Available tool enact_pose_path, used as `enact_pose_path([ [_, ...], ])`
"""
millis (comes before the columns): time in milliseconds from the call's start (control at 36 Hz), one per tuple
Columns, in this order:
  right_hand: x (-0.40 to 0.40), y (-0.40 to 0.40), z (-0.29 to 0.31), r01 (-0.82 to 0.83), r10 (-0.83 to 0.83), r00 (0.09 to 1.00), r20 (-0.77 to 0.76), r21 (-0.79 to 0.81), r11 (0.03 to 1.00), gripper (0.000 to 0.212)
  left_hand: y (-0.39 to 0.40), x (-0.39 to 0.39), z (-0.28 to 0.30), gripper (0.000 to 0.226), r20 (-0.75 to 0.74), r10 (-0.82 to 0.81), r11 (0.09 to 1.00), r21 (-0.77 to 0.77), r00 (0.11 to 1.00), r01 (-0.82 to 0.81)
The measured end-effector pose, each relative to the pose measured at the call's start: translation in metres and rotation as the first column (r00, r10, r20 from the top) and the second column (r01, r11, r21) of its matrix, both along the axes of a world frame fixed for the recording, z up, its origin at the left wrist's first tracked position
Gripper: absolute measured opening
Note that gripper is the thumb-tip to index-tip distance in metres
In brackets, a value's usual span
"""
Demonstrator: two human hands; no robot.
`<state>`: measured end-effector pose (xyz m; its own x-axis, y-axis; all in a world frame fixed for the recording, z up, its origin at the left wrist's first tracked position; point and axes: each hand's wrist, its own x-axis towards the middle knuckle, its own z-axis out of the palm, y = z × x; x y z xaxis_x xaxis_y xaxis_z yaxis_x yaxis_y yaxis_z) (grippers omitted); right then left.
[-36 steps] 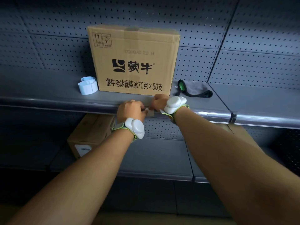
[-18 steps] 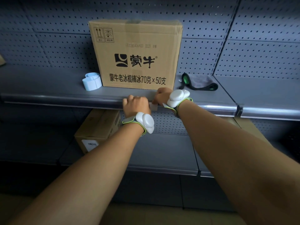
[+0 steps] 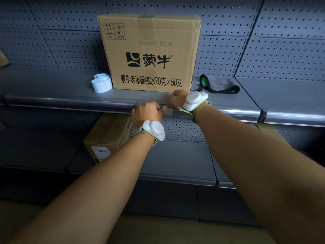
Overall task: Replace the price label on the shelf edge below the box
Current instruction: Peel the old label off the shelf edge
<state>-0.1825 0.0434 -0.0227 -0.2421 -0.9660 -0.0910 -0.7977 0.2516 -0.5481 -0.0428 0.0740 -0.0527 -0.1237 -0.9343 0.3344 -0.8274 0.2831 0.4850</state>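
A brown cardboard box (image 3: 149, 53) with black print stands on the grey shelf (image 3: 52, 88). Just below it, at the shelf edge (image 3: 79, 104), a small pale price label (image 3: 167, 110) shows between my two hands. My left hand (image 3: 146, 111) pinches the label's left end with curled fingers. My right hand (image 3: 177, 99) holds the label's right end at the edge rail, its fingertips hidden behind the knuckles. Both wrists carry white devices on green straps.
A roll of pale blue labels (image 3: 102, 83) sits left of the box. A grey cloth with a black-green strap (image 3: 219, 83) lies to its right. A second cardboard box (image 3: 107, 136) stands on the lower shelf. Perforated grey panels form the back wall.
My hands stay at the label on the shelf edge; the pale label now shows more between them. The view has shifted slightly, so the shelf sits higher in frame.
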Motion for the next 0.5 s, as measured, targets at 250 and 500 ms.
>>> enact_pose_path([
  [250, -0.003, 0.001, 0.000, -0.014, 0.014, 1.000, -0.026, -0.007, 1.000, 0.021, 0.005, -0.008, 0.009, 0.019, -0.008, 0.053, 0.992, 0.119, 0.999, -0.051],
  [500, -0.004, 0.001, 0.001, -0.027, 0.025, 0.992, -0.120, -0.011, 1.000, 0.021, 0.008, -0.019, 0.010, 0.024, 0.147, 0.054, 0.995, 0.076, 0.988, -0.065],
])
